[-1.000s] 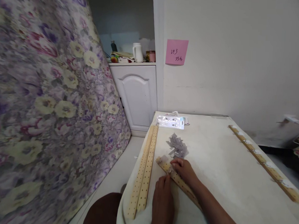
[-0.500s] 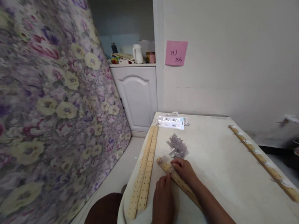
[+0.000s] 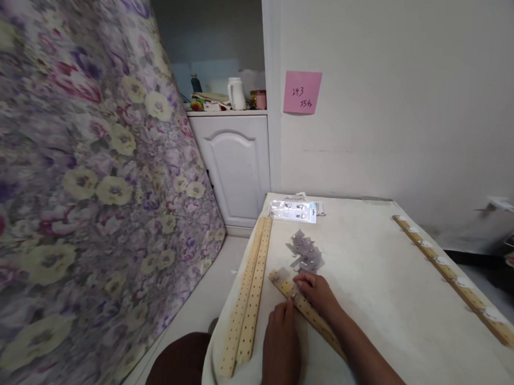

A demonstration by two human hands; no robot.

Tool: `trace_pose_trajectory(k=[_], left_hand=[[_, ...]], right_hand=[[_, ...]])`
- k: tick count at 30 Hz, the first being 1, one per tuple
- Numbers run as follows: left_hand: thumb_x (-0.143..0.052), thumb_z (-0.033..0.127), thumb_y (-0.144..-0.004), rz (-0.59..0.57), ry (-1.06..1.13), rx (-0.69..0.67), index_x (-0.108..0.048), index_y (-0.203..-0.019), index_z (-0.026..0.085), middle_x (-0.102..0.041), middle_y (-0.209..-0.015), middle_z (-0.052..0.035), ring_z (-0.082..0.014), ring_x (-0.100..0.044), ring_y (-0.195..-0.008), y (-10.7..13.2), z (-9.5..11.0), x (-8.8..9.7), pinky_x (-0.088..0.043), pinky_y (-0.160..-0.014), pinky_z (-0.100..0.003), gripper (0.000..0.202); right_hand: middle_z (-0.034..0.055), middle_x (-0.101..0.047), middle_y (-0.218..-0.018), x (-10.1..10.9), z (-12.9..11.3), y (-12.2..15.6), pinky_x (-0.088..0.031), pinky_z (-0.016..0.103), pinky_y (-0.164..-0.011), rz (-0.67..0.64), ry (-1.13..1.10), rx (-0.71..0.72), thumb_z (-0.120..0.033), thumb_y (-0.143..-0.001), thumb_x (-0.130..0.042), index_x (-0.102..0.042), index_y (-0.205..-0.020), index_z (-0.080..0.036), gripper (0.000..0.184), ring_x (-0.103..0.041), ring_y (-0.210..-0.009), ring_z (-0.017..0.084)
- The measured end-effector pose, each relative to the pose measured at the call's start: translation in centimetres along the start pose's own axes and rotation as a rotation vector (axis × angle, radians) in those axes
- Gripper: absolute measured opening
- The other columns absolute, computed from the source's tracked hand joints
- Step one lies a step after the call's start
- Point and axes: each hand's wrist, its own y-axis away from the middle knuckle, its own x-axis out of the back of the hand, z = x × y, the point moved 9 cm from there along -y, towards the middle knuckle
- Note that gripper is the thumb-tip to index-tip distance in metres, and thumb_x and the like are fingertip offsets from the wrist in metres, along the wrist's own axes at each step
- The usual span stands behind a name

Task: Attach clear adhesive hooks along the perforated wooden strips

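Observation:
A light wooden strip with rows of holes (image 3: 319,323) lies slantwise on the table under my hands. My right hand (image 3: 316,290) is closed in a pinch over its far edge, beside a small translucent plastic piece. From the near side my left hand (image 3: 282,326) reaches in, fingertips pressed together against a tiny metal part on the strip; what either pinch holds is too small to make out. Another clear piece (image 3: 282,272) sits at the strip's far end. Just beyond my right hand is a pile of clear plastic pieces with metal bits (image 3: 306,252).
Two more perforated wooden strips (image 3: 251,295) lie side by side along the table's left edge. Clear packaging (image 3: 293,210) rests at the back left. Along the right side lies a strip fitted with several hooks and clear pieces (image 3: 455,277). A floral curtain (image 3: 89,178) hangs at left.
Almost nothing differs; both hands stay at the same place on the strip, with only a very slight shift of the right fingers.

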Motion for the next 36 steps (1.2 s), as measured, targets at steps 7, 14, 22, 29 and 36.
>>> trace_pose_trajectory(k=[7,14,22,29,36], left_hand=[[-0.029,0.006,-0.085,0.002,0.002,0.005,-0.040,-0.137,0.016,-0.050,-0.127,-0.0094,-0.0199,-0.044,-0.113,-0.2,0.1,0.2,-0.033,-0.098,-0.030,0.054],[-0.029,0.004,-0.085,0.019,-0.004,-0.008,-0.040,-0.137,0.015,-0.049,-0.126,-0.0093,-0.0192,-0.043,-0.113,0.0,0.0,0.0,-0.031,-0.099,-0.029,0.054],[-0.029,0.003,-0.085,0.032,-0.015,-0.018,-0.040,-0.137,0.016,-0.049,-0.126,-0.0091,-0.0199,-0.043,-0.111,-0.1,0.1,-0.1,-0.032,-0.098,-0.029,0.055],[-0.030,0.002,-0.083,0.050,-0.033,-0.023,-0.040,-0.136,0.016,-0.050,-0.122,-0.0085,-0.0199,-0.044,-0.107,0.0,0.2,0.3,-0.033,-0.093,-0.029,0.056],[-0.031,0.001,-0.082,0.074,-0.018,-0.060,-0.043,-0.134,0.015,-0.051,-0.120,-0.0090,-0.0197,-0.044,-0.106,0.1,0.4,0.6,-0.033,-0.093,-0.029,0.054]], right_hand=[[0.0046,-0.071,-0.082,0.0,-0.4,0.2,-0.045,0.028,-0.072,-0.014,-0.004,0.040,-0.028,-0.076,-0.048,-0.071,-0.083,-0.018,0.026,-0.063,-0.079,0.020],[0.0033,-0.067,-0.074,-0.3,0.4,0.4,-0.045,0.027,-0.065,-0.031,-0.032,0.000,-0.032,-0.072,-0.058,-0.068,-0.092,-0.015,0.028,-0.060,-0.070,0.019],[0.0001,-0.061,-0.064,-0.5,0.9,0.1,-0.041,0.025,-0.060,-0.014,-0.075,-0.016,-0.028,-0.069,-0.059,-0.069,-0.090,-0.014,0.027,-0.055,-0.061,0.016],[-0.0016,-0.060,-0.059,-0.3,0.9,0.1,-0.039,0.025,-0.056,0.018,-0.085,-0.037,-0.027,-0.067,-0.060,-0.070,-0.085,-0.016,0.024,-0.054,-0.057,0.015],[0.0005,-0.065,-0.069,0.2,0.3,0.8,-0.044,0.027,-0.065,0.106,-0.081,-0.009,-0.031,-0.069,-0.059,-0.069,-0.094,-0.017,0.031,-0.059,-0.067,0.018]])
